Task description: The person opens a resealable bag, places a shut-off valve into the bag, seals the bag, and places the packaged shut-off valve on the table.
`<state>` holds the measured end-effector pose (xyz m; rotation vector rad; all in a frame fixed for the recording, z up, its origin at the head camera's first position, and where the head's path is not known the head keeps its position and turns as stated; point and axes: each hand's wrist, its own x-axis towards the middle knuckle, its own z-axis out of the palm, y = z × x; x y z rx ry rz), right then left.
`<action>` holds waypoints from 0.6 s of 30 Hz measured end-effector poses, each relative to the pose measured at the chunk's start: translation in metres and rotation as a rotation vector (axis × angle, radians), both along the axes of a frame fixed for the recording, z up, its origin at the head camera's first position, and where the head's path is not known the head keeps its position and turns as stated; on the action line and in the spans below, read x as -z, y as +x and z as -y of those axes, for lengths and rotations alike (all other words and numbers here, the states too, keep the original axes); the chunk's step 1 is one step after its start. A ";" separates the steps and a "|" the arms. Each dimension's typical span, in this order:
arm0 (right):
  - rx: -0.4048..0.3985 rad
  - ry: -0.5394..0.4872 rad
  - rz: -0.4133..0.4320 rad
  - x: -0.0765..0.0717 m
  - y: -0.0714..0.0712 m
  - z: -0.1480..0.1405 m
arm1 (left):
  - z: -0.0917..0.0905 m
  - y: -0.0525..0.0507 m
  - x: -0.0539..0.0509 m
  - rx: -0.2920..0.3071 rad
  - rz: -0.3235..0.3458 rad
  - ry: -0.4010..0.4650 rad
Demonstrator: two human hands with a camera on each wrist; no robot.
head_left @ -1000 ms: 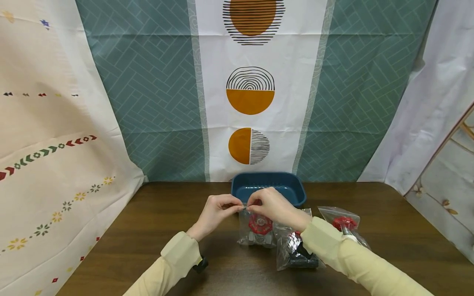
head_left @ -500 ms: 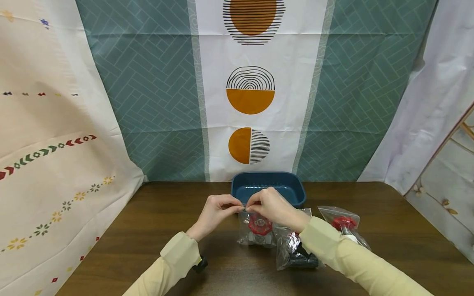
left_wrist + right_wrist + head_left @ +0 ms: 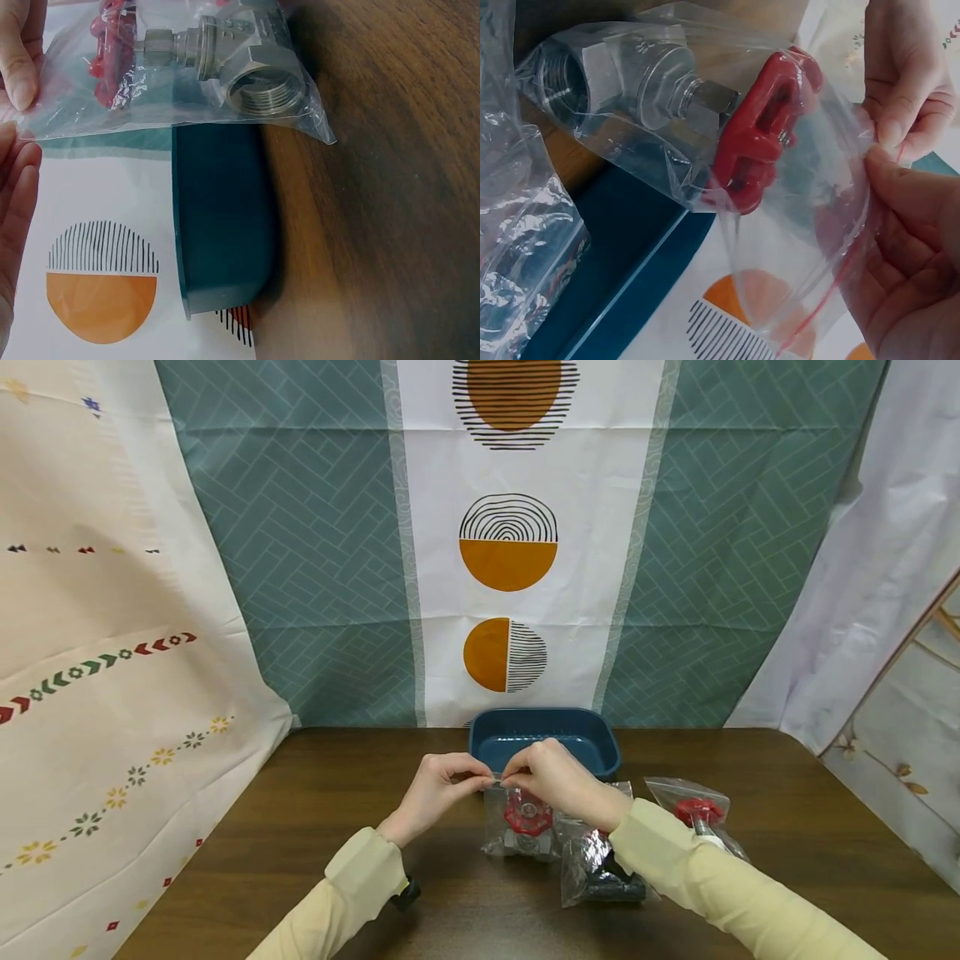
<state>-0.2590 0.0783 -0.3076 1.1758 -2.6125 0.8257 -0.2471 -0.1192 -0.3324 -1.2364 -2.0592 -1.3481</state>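
A clear zip bag (image 3: 496, 822) stands in front of the blue tray, its top edge between both hands. Inside is a metal valve (image 3: 656, 79) with a red handwheel (image 3: 528, 814) and a threaded opening. My left hand (image 3: 445, 787) pinches the bag's top left corner between thumb and fingers. Close beside it, my right hand (image 3: 558, 777) pinches the same edge; a red zip line (image 3: 817, 300) runs along the bag there. In the right wrist view the two hands' fingertips nearly meet.
Behind the hands stands the blue tray (image 3: 609, 768). To the right lie a bagged black part (image 3: 611, 887), partly under the right forearm, and another bag with a red-topped item (image 3: 697, 814). All rest on a brown wooden table (image 3: 300, 827); a patterned cloth (image 3: 337, 568) hangs behind.
Both hands keep hold of the bag's top edge in almost the same place. The right fingers shift very slightly; the bags and tray stay where they were.
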 end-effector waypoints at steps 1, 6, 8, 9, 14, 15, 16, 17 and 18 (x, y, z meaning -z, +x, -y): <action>0.001 -0.001 -0.008 0.000 0.000 0.000 | 0.000 0.000 -0.001 0.003 0.000 -0.004; -0.020 0.002 -0.054 -0.001 0.001 -0.001 | -0.001 0.001 -0.005 0.017 -0.008 -0.022; -0.024 0.008 -0.050 -0.001 0.001 -0.001 | -0.002 0.002 -0.005 0.020 -0.012 -0.022; -0.027 0.009 -0.051 -0.001 0.001 -0.001 | -0.002 0.001 -0.005 0.021 -0.013 -0.021; -0.016 0.012 -0.054 -0.001 0.001 -0.001 | -0.002 0.001 -0.004 0.007 -0.015 -0.021; -0.014 0.008 -0.051 0.000 0.001 -0.001 | -0.002 0.001 -0.004 0.005 -0.014 -0.022; -0.013 0.006 -0.040 0.001 0.001 -0.002 | -0.001 0.001 -0.004 0.002 -0.014 -0.022; -0.013 0.002 -0.028 0.001 0.001 -0.002 | -0.001 0.001 -0.004 -0.001 -0.015 -0.023; -0.018 -0.005 -0.007 0.001 0.001 -0.003 | -0.001 0.001 -0.003 -0.005 -0.018 -0.022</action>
